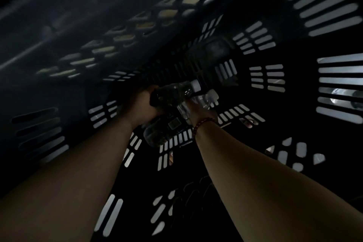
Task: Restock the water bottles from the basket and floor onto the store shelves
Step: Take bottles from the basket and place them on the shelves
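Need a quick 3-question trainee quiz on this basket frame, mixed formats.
1. True or false: the left hand grips a water bottle.
2. Which wrist wears the bead bracelet? A) left B) right
3. Fill in: the right hand holds a second water bottle inside the dark slotted ____.

Key: 1 true; 2 B; 3 basket.
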`<state>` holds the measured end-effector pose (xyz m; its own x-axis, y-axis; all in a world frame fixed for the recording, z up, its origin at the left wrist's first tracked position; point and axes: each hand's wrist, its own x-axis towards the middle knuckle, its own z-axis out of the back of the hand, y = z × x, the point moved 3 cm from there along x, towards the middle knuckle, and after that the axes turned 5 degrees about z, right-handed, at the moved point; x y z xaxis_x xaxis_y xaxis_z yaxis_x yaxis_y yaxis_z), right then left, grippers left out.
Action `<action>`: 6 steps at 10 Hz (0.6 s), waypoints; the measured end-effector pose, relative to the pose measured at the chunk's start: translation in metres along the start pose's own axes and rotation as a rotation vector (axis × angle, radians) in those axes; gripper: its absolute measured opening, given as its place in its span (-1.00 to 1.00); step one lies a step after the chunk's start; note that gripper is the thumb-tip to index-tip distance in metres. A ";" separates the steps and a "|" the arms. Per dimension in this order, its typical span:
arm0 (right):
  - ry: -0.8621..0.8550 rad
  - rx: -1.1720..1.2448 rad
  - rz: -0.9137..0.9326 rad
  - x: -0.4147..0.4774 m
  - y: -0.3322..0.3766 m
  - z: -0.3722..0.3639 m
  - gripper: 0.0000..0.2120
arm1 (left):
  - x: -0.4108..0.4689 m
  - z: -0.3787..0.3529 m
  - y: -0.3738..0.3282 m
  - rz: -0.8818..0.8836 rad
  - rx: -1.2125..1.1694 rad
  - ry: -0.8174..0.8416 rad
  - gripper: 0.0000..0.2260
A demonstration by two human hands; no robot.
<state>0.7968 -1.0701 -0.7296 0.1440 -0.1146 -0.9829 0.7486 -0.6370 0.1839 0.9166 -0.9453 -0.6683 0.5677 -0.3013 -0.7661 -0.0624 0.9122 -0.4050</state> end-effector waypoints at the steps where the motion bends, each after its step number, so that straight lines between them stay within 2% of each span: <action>1: -0.064 0.114 0.034 -0.054 0.030 -0.004 -0.49 | 0.005 -0.003 0.004 0.011 -0.051 -0.044 -0.48; 2: -0.081 0.090 0.090 -0.045 0.017 -0.006 -0.45 | 0.002 -0.006 0.006 0.020 -0.177 -0.075 -0.53; 3: -0.092 0.102 0.113 -0.052 0.009 -0.002 -0.68 | -0.004 -0.007 0.001 -0.001 -0.227 -0.159 -0.55; 4: -0.058 0.135 0.142 -0.066 0.013 0.004 -0.76 | -0.010 -0.004 -0.004 0.023 -0.281 -0.142 -0.65; 5: -0.034 0.138 0.195 -0.087 0.025 0.014 -0.70 | -0.023 0.008 -0.014 0.080 -0.389 0.034 -0.70; 6: -0.013 0.071 0.196 -0.119 0.039 0.027 -0.52 | -0.048 0.023 -0.037 0.132 -0.387 0.132 -0.55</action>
<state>0.7918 -1.1022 -0.6059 0.2737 -0.2506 -0.9286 0.6593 -0.6540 0.3709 0.9109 -0.9577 -0.6052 0.4256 -0.2448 -0.8712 -0.4449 0.7817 -0.4371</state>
